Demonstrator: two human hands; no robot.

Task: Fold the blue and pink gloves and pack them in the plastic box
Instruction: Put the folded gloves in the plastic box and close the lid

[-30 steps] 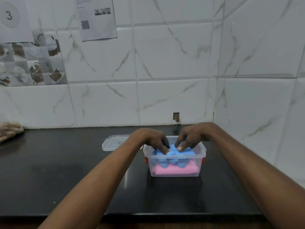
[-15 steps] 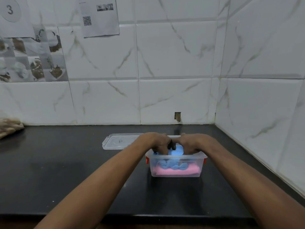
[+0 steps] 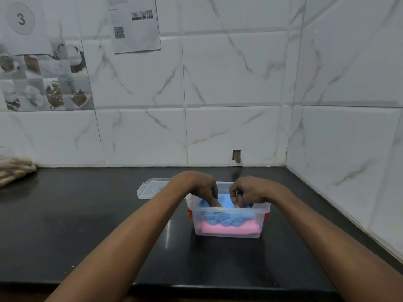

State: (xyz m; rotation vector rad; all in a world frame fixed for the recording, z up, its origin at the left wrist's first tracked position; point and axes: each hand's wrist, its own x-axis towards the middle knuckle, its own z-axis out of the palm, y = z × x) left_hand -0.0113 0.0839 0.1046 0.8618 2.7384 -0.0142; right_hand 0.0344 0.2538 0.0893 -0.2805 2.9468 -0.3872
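Head view: two hands, left (image 3: 201, 188) and right (image 3: 247, 190), fingertips pressing one blue glove (image 3: 224, 216) over one pink glove (image 3: 231, 228).

A "3" inside a circle, printed on the white sheet (image 3: 20, 22) taped at upper left. QR code on the neighbouring paper notice (image 3: 135, 25); its fine print too small to read.

A kitchen: black countertop (image 3: 87, 225), marble-veined wall tiles (image 3: 231, 73).
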